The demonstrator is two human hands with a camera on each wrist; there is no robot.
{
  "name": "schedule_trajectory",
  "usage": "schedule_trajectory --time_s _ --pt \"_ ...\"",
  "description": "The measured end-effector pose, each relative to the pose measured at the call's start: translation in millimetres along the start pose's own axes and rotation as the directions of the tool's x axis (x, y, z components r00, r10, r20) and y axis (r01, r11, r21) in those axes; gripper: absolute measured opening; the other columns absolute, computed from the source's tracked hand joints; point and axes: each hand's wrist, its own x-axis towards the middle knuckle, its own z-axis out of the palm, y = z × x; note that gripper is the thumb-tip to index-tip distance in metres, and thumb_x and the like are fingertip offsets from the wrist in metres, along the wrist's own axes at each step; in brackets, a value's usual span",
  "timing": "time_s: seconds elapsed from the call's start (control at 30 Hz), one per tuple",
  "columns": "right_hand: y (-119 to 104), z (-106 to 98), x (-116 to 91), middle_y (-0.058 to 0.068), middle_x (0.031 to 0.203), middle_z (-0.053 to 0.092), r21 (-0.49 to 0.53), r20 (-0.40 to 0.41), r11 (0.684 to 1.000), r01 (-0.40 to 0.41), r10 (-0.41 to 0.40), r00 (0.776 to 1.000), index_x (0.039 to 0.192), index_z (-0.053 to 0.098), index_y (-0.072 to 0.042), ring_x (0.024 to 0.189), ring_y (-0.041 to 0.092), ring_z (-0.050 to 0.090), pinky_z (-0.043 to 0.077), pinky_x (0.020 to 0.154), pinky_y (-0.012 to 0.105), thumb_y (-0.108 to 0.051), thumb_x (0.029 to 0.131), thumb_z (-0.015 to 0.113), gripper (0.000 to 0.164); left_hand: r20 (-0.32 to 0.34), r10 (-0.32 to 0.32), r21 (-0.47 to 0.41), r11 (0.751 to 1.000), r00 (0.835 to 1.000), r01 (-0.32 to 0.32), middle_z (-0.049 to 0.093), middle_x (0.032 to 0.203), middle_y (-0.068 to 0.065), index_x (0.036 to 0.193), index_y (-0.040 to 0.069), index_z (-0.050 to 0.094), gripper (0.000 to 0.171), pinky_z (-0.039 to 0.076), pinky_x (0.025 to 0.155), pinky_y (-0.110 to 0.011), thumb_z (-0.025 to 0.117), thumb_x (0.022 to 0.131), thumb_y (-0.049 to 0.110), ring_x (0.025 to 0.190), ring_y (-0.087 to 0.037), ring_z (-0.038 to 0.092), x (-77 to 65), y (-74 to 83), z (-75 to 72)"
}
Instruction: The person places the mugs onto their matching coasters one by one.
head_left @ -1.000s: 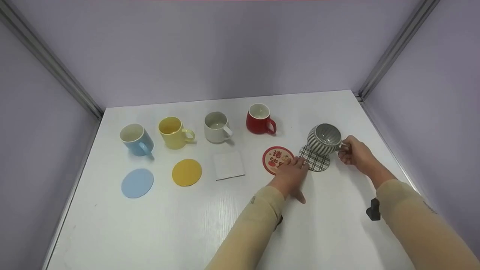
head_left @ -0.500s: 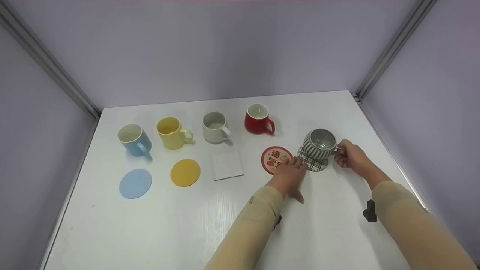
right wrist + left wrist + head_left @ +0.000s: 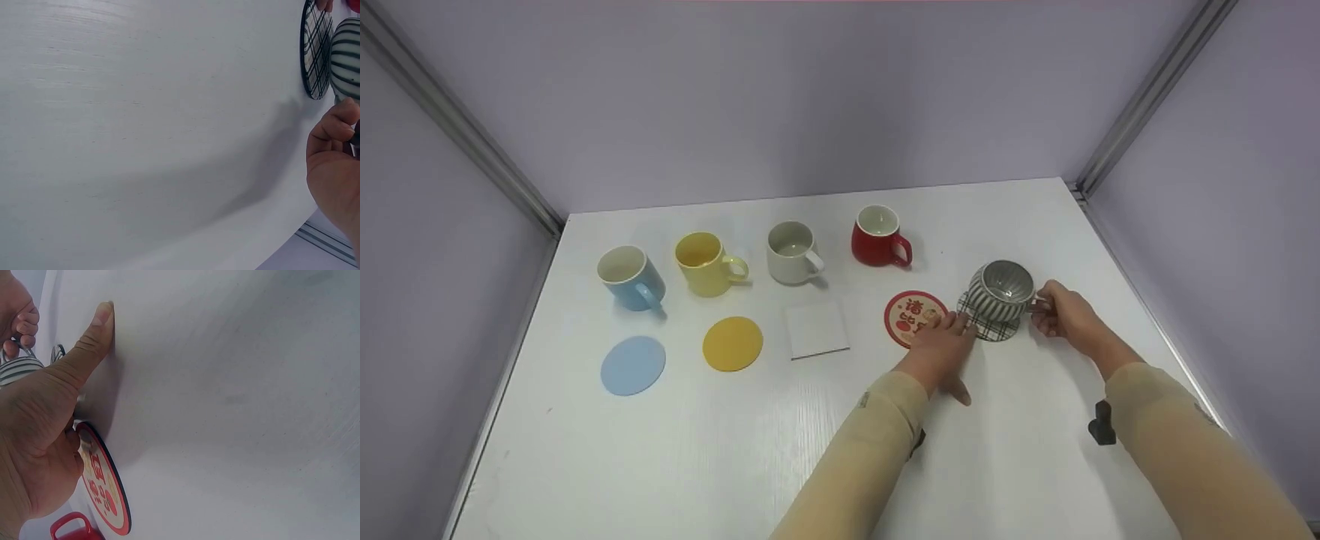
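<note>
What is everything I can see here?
Coasters: 5; blue coaster, yellow coaster, white square coaster, red-rimmed coaster, black-and-white checked coaster, left to right.
Mugs: 5; blue mug, yellow mug, off-white mug, red mug, left to right behind; grey-striped mug over the checked coaster.
Table: 1, white, beneath them.
Walls: 3, pale lilac, back and sides.
Metal strips: 2, grey, back corners.
Small objects: 2, black, at the cuffs.
Sleeves: 2, beige, on the forearms.
Left grip: 1, bare, across the red-rimmed and checked coasters' facing edges.
Right grip: 1, bare, holding the grey-striped mug's handle.
</note>
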Motion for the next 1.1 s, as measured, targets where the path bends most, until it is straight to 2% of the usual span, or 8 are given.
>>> schedule_trajectory --time_s 0.3,0.7,1.1 --pt "2.6 0.7 -0.3 0.001 0.073 0.059 -0.011 -0.004 1.000 0.002 -0.002 1.000 0.079 0.048 -0.012 0.064 0.013 0.052 0.048 0.059 0.027 -0.032 0.103 0.037 0.034 -0.016 0.005 0.005 1.000 1.000 -0.005 0.021 0.176 -0.005 0.169 0.016 0.028 0.124 0.017 0.130 -0.036 0.086 0.075 0.071 0.162 -0.023 0.017 -0.4 -0.4 0.1" --pt "4.6 -0.3 2.6 0.000 0.072 0.060 0.004 0.012 1.000 -0.015 0.015 1.000 0.078 0.052 -0.012 0.063 0.013 0.053 0.050 0.060 0.028 -0.033 0.104 0.037 0.037 0.016 -0.017 -0.007 1.000 1.000 0.017 0.016 0.177 -0.003 0.170 0.019 0.025 0.126 0.014 0.130 -0.035 0.087 0.074 0.071 0.163 -0.022 0.014 3.7 0.3 2.1" --pt "5.0 1.5 1.1 0.000 0.075 0.060 -0.019 0.012 1.000 -0.018 0.018 1.000 0.079 0.049 -0.011 0.065 0.013 0.052 0.049 0.061 0.027 -0.032 0.102 0.038 0.033 0.013 -0.012 -0.033 0.999 1.000 0.012 0.016 0.178 -0.002 0.170 0.019 0.025 0.123 0.014 0.130 -0.036 0.087 0.076 0.067 0.163 -0.022 0.014 -2.1 1.0 -2.7"
